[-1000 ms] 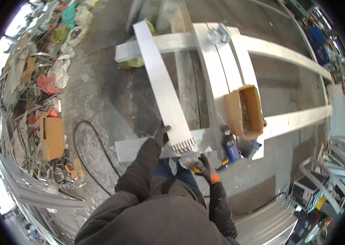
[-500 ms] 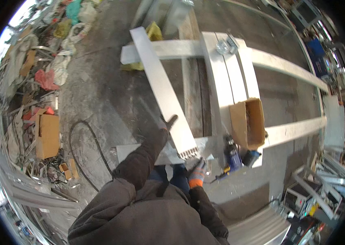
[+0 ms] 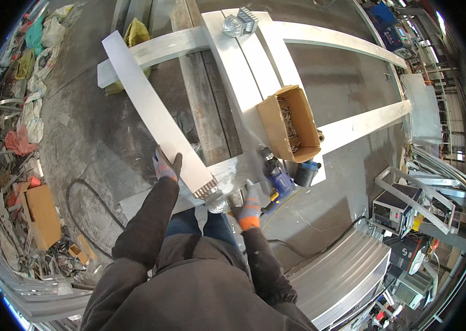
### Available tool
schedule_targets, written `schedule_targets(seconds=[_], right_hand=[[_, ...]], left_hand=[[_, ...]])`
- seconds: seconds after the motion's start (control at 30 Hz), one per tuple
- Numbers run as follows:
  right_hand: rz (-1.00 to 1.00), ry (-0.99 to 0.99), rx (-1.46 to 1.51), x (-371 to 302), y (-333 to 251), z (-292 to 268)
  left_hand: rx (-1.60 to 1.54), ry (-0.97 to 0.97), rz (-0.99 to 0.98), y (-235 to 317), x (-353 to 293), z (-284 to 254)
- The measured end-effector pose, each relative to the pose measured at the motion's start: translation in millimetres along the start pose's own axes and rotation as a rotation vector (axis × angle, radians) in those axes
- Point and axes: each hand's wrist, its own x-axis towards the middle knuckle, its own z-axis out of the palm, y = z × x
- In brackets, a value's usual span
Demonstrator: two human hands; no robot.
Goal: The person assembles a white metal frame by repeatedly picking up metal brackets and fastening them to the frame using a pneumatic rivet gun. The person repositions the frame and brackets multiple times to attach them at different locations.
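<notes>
The left hand [image 3: 167,166], in a grey-and-orange glove, reaches forward, its grip clamped on the left edge of a long, flat, silver-white beam [image 3: 158,113], thumb across the top and fingers along the side. The right hand [image 3: 248,205], gloved alike, bends in near the body, just right of a clear, crinkled lump [image 3: 218,203] by the beam's near end; whether its grip is closed I cannot tell. One beam is held: smooth and pale, its near end edged with a row of small metal teeth [image 3: 206,188]. It slants from far left to near centre, across two white crossbars [image 3: 172,46]. To the right lie three white planks [image 3: 233,71], one open brown cardboard box [image 3: 288,124] and one blue drill [image 3: 280,182]
</notes>
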Motion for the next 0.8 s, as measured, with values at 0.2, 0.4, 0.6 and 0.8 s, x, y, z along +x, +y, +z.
schedule_targets(seconds=[0.2,0.4,0.6,0.8], right_hand=[[0.14,0.689,0.024,94.4,78.6,-169.2],[0.382,0.153,-0.303,94.8,104.9,-178.1],[0.38,0.09,0.412,32.3,147.1,-70.0],[0.834,-0.115,0.997,30.9,165.9,-66.2]], left_hand=[[0.684,-0.651,0.552,84.3,-71.1,-26.5],[0.95,-0.77,0.567,107.3,-58.9,-12.2],[0.94,-0.779,0.596,76.2,-66.5,-24.8],[0.962,-0.7,0.739,51.2,-62.2,-35.2]])
